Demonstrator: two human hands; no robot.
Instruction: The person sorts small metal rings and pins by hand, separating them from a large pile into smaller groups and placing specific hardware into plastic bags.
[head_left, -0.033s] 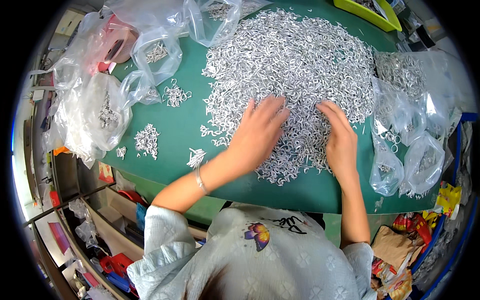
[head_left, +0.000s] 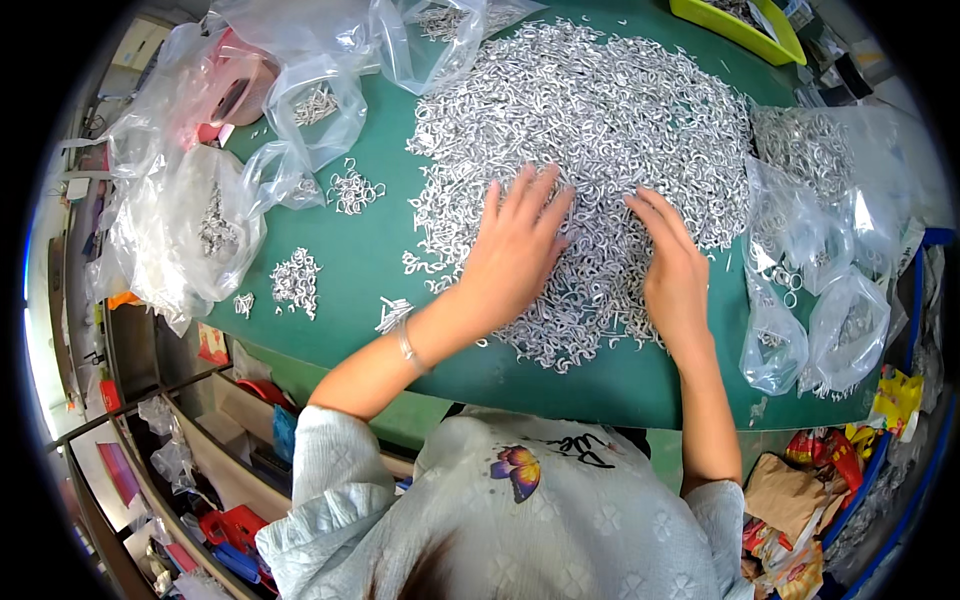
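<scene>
A broad heap of small silver metal hooks (head_left: 590,120), many of them curved, covers much of the green tabletop (head_left: 380,265). My left hand (head_left: 512,245) lies over the near left part of the heap, fingers spread and pointing away from me. On the near right part rests my right hand (head_left: 675,275), its fingers stretched and slightly bent, the fingertips touching the hooks. Neither hand holds a piece that I can make out. Between them the hooks form a thick near lobe reaching toward the table's front.
Smaller piles stand left of the heap: rings or hooks (head_left: 355,188), curved pieces (head_left: 295,282) and straight pins (head_left: 394,314). Clear plastic bags (head_left: 180,220) crowd the left side, and more filled bags (head_left: 800,220) lie at right. A yellow-green tray (head_left: 745,30) sits at the far right.
My left hand has shifted slightly away from me and its fingers are more spread. My right hand has moved a little to the left and farther onto the heap.
</scene>
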